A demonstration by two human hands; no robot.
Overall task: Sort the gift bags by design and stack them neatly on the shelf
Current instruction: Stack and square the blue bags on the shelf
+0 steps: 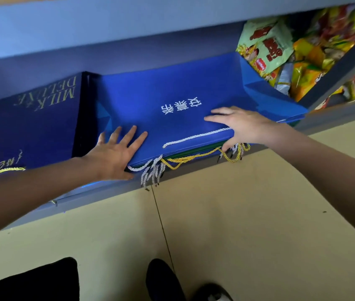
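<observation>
A stack of flat gift bags lies on the grey shelf (194, 170). Its top bag is bright blue (172, 88) with white characters and a white rope handle (194, 139). Green edges and yellow rope handles (185, 160) show beneath it at the front. My left hand (115, 153) rests flat on the stack's front left corner, fingers straight, thumb along the front edge. My right hand (239, 127) holds the front right edge, fingers spread on top and thumb under the edge. To the left lies a dark navy bag (42, 118) with gold "MILK DELUXE" lettering.
Colourful snack packets (280, 46) fill the shelf space to the right of the stack, behind a slanted grey shelf post (337, 68). Another shelf board (107, 22) hangs close above. Below lies a beige floor (237, 224) with my dark shoes (163, 281) on it.
</observation>
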